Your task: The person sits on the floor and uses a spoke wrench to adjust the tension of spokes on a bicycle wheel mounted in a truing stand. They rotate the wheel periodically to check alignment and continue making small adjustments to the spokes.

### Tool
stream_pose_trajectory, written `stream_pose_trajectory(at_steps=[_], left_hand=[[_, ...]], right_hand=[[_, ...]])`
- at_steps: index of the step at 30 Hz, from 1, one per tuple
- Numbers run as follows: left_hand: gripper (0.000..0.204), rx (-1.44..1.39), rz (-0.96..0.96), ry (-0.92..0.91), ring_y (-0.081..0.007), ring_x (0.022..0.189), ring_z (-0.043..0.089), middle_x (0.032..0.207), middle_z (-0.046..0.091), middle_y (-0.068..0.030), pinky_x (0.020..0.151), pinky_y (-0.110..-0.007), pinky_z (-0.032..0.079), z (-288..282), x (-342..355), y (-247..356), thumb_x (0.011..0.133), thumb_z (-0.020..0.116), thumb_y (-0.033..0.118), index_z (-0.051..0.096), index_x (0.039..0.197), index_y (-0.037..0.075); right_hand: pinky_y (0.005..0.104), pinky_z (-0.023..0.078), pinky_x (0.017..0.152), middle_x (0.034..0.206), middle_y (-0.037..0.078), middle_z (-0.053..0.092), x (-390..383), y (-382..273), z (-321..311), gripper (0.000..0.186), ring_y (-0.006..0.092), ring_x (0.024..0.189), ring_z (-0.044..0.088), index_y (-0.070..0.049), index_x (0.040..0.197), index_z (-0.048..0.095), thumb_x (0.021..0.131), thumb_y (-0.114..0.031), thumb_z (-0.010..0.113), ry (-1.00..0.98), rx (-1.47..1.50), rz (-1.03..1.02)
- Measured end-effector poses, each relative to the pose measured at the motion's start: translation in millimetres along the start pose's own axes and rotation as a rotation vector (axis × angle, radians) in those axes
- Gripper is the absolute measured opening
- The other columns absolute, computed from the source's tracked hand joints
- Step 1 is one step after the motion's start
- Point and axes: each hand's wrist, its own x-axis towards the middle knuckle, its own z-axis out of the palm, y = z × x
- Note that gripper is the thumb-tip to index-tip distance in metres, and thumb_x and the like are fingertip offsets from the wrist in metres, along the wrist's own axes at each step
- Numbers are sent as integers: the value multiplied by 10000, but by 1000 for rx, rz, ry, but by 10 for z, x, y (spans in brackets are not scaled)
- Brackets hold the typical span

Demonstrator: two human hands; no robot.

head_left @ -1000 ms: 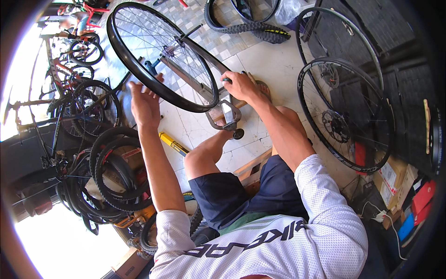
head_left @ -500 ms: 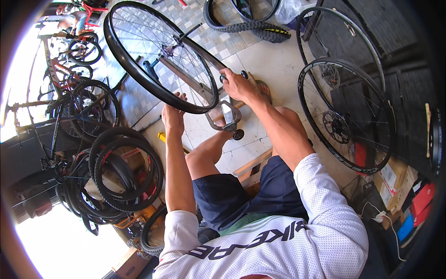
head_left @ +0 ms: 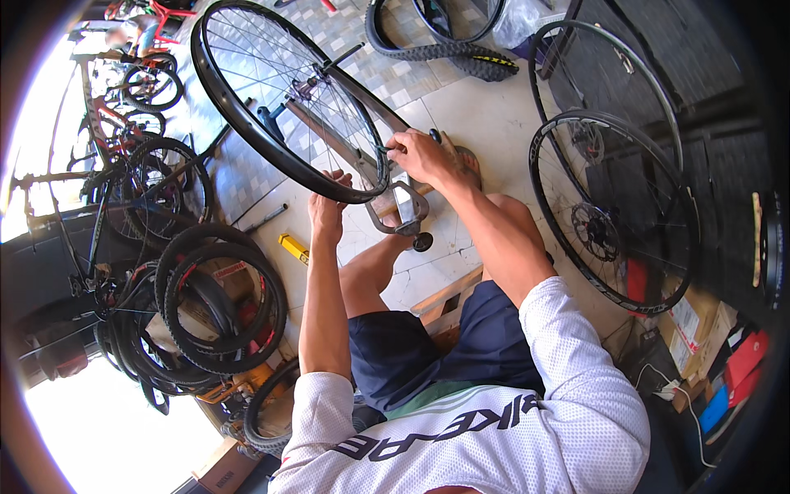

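A bicycle wheel (head_left: 284,163) with a bare black rim stands tilted in a grey metal truing stand (head_left: 397,216). My left hand (head_left: 327,216) is at the rim's near side, its fingers closed against the rim's lower edge. On the rim's right side, my right hand (head_left: 421,156) is in a pinch beside the stand's arm. A small dark piece shows at its fingertips near the spokes, too small to name. The hub (head_left: 306,86) sits between the stand's uprights.
Two wheels with disc rotors (head_left: 597,230) lean at the right. Several loose tires (head_left: 218,300) hang at the left near parked bicycles (head_left: 95,165). More tires (head_left: 444,49) lie ahead. A yellow object (head_left: 293,248) is on the floor (head_left: 362,276).
My left hand has moved right along the rim. My right hand has shifted slightly left and down, from near the stand's black knob to the rim's side.
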Motion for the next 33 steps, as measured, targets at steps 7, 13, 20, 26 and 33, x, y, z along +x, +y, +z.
stream_pose_trajectory(at_steps=[7,13,20,26,33], left_hand=[[467,-74,80,-118,-234,1031,652,1049,671,-164,818,-344,504,40,42,-25,969,610,404,562,1143,-27],[439,-66,22,-151,-274,1026,651,1045,674,-179,792,-356,514,170,59,186,974,617,355,546,1135,-47],[459,108,8,-78,-214,978,644,1024,685,-142,838,-339,520,15,225,-159,939,666,356,578,1205,-7],[425,145,6,-99,-153,888,650,982,692,-69,766,-286,504,41,361,-296,907,713,345,625,1150,7],[365,204,-103,-240,-101,740,618,876,675,-37,634,-234,489,127,411,-94,920,695,366,664,1041,24]], right_hand=[[399,518,798,935,148,705,-11,-63,61,235,308,896,671,-57,1028,705,846,-205,693,-24,9,15],[381,532,748,895,132,728,-24,-16,106,268,290,828,697,-44,1034,700,835,-224,700,-61,96,87],[357,540,743,874,129,734,-8,-43,265,272,272,818,708,-39,924,730,790,-275,739,-97,186,125],[337,526,698,844,131,727,31,-26,429,273,219,765,691,-13,893,708,779,-255,763,-187,112,179],[388,536,720,859,131,726,48,-13,464,286,291,806,702,-57,912,715,780,-310,736,-233,103,161]])
